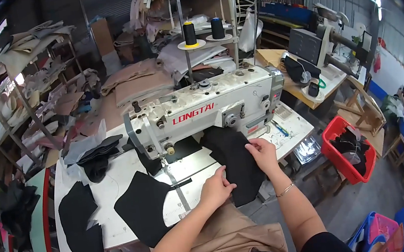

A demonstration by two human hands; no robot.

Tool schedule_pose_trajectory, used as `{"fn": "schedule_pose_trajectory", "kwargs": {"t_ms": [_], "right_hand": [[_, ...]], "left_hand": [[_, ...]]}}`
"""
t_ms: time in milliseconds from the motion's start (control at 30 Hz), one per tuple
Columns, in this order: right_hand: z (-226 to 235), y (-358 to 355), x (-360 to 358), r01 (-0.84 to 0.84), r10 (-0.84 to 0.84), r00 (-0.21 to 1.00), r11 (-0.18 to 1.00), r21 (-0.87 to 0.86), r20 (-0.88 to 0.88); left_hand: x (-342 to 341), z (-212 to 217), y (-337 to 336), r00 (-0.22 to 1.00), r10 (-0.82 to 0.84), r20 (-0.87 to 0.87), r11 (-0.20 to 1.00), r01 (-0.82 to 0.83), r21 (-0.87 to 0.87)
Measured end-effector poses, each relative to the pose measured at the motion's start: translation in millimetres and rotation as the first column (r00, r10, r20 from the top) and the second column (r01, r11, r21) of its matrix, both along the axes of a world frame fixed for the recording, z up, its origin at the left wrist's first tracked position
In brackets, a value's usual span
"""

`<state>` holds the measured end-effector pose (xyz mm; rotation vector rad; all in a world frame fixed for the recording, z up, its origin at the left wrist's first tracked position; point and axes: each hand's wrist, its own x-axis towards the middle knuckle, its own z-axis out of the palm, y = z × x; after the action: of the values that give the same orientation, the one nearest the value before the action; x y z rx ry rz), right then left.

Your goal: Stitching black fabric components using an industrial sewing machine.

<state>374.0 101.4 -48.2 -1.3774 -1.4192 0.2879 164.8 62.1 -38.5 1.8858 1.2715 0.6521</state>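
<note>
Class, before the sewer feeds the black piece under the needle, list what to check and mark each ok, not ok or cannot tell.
1. Left hand on the black fabric piece: ok.
2. Right hand holds its upper edge: ok.
3. Piece lying under the sewing machine needle: not ok, it sits to the right.
4. Thread cones upright on their stand: ok.
5. Needle threaded: cannot tell.
6. Other black cut pieces apart from the hands: ok.

Both forearms are left bare. A thin metal bracelet point(285, 190) is worn at the right wrist. Beside the bracelet, a tan apron point(229, 241) is seen over a dark sleeveless top point(323, 249).
</note>
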Motion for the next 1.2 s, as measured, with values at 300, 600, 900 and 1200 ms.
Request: {"fn": "schedule_pose_trajectory", "kwargs": {"t_ms": [300, 600, 900, 1200], "right_hand": [[-6, 0, 2, 0.003, -0.026, 0.977, 0.994, -0.106, -0.212], [7, 26, -17, 0.002, 0.093, 0.968, 0.926, -0.377, 0.232], [38, 70, -32, -0.01, 0.349, 0.831, 0.787, -0.617, 0.433], [55, 60, -42, -0.126, 0.42, 0.833, 0.778, -0.615, 0.361]], "left_hand": [[22, -4, 6, 0.991, 0.106, -0.076, 0.981, -0.092, 0.171], [1, -24, -14, 0.468, 0.425, 0.775, 0.897, -0.103, -0.43], [11, -19, -50, 0.213, 0.508, 0.835, 0.845, 0.067, -0.531], [48, -69, -116, 0.421, 0.418, 0.805, 0.874, 0.057, -0.483]]}}
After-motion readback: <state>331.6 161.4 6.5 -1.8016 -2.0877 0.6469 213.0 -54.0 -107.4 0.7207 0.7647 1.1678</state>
